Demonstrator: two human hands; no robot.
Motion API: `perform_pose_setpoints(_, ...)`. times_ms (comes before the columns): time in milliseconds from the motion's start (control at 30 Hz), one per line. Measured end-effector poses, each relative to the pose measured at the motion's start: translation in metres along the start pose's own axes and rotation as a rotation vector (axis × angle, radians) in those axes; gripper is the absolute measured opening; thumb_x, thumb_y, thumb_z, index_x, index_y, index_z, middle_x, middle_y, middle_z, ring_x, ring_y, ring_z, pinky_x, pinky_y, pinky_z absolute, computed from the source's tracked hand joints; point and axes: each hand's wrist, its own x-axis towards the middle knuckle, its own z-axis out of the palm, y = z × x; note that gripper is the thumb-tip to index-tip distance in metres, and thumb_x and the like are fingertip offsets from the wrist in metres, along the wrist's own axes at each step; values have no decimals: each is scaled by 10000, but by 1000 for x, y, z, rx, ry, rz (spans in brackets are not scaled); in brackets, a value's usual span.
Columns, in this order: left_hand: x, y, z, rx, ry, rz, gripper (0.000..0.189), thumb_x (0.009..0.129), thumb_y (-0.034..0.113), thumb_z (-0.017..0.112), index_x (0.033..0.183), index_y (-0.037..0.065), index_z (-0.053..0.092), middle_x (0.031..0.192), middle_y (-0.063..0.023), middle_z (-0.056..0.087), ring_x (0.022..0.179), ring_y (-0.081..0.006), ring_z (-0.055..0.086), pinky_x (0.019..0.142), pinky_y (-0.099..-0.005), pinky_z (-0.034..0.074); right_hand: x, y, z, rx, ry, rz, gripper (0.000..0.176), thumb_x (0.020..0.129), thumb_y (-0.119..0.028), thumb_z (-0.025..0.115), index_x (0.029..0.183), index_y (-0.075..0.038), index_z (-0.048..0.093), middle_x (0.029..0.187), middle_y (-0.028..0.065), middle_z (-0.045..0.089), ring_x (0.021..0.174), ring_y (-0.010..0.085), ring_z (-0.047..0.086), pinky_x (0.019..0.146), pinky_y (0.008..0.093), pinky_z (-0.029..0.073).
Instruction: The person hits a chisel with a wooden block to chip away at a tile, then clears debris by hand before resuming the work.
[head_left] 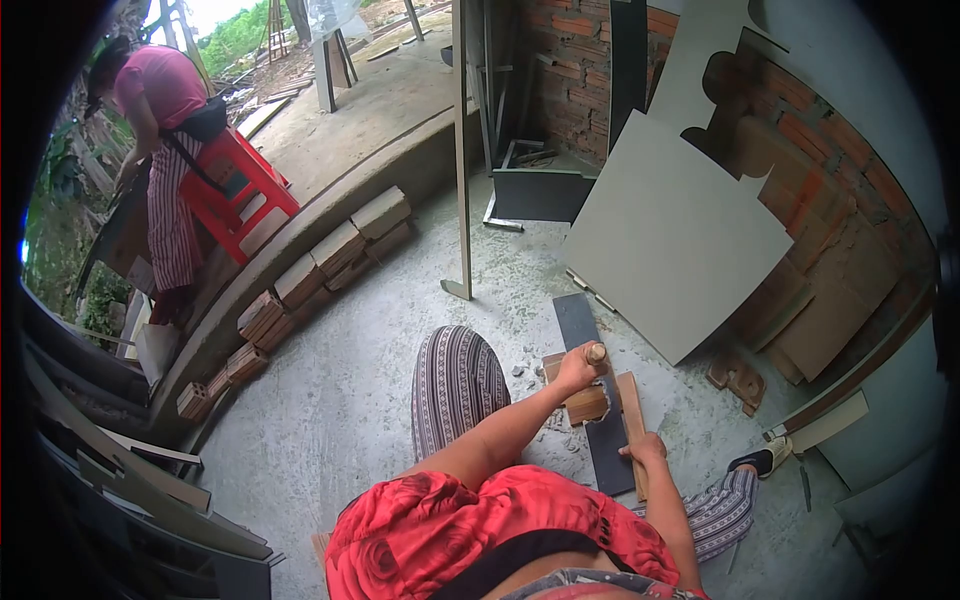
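Left hand [578,368], centre frame: clenched round a wooden handle [596,352]; the tool's head is hidden. Right hand [647,448], just below and to the right: clasps the near end of a wooden strip [629,400] lying along a dark board [578,320] on the concrete floor [350,400]. A wood block [588,404] sits between the hands. I judge the step to be striking at the block. The next move calls for the strip pinned and fingers clear. A grey panel [670,240] leans at centre right; another person [160,110] stands upper left.

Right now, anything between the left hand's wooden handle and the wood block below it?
Nothing visible. The left hand grips the wooden handle just above the wood block; the right hand sits aside on the strip.
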Motion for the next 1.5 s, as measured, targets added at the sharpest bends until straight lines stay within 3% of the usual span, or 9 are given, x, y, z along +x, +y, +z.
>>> perform_pose_setpoints(100, 1, -5, 1, 38, 16, 66, 248, 687, 153, 720, 851, 76, 551, 721, -14, 571, 664, -115, 513, 629, -292, 442, -7, -10, -17, 25, 30, -3, 656, 523, -349, 855, 989, 56, 634, 1030, 222, 632, 982, 325, 615, 845, 379, 483)
perform_pose_setpoints(167, 0, -3, 0, 9, 12, 14, 262, 644, 184, 677, 846, 70, 555, 776, -106, 618, 742, -274, 598, 699, -355, 465, -19, -24, -35, 105, 80, -41, 570, 540, -296, 839, 963, 30, 642, 937, 230, 648, 919, 338, 628, 784, 391, 490)
perform_pose_setpoints(300, 2, -4, -1, -1, 11, -4, 253, 646, 181, 676, 837, 70, 554, 764, -104, 615, 729, -267, 596, 691, -354, 464, -45, -53, -69, 295, 331, -314, 528, 568, -250, 803, 980, 19, 612, 870, 182, 657, 828, 304, 648, 749, 360, 496)
perform_pose_setpoints(367, 2, -10, 2, -64, -11, 31, 257, 650, 195, 673, 840, 69, 554, 762, -108, 615, 733, -282, 599, 691, -358, 464, -86, -68, -95, 777, 363, -705, 517, 593, -177, 775, 1021, 26, 569, 898, 151, 641, 818, 251, 634, 742, 335, 487)
perform_pose_setpoints(533, -3, 0, -3, 52, 17, 33, 261, 665, 195, 675, 862, 66, 563, 808, -124, 632, 792, -319, 612, 716, -377, 467, -130, -85, -99, 853, 364, -989, 494, 618, -132, 743, 1042, 22, 541, 931, 109, 604, 835, 209, 608, 748, 338, 478)
perform_pose_setpoints(633, -7, 0, 1, 25, 28, 34, 292, 681, 216, 686, 921, 80, 590, 856, -133, 650, 862, -313, 626, 741, -378, 472, -103, -77, -83, 277, 256, -637, 496, 553, -205, 766, 965, 13, 596, 823, 146, 648, 782, 274, 643, 723, 368, 496)
perform_pose_setpoints(867, 1, -7, 1, -44, -25, -34, 275, 679, 183, 692, 906, 69, 587, 823, -103, 648, 776, -238, 622, 724, -354, 471, -87, -61, -74, 727, 205, -659, 473, 564, -221, 769, 931, 28, 606, 802, 121, 658, 708, 212, 650, 655, 317, 503)
perform_pose_setpoints(1200, -8, 4, 1, -12, 12, 21, 347, 670, 223, 745, 945, 71, 598, 882, -124, 657, 857, -283, 633, 760, -364, 475, -97, -68, -73, 575, 225, -721, 485, 572, -246, 778, 953, 1, 607, 792, 128, 654, 740, 245, 650, 689, 334, 500)
perform_pose_setpoints(1500, -11, 11, -2, -23, -30, 12, 340, 707, 115, 662, 1034, 46, 602, 882, -128, 668, 841, -214, 640, 764, -331, 470, -110, -75, -75, 598, 241, -758, 508, 574, -232, 781, 983, 3, 593, 853, 147, 647, 788, 266, 642, 720, 348, 496)
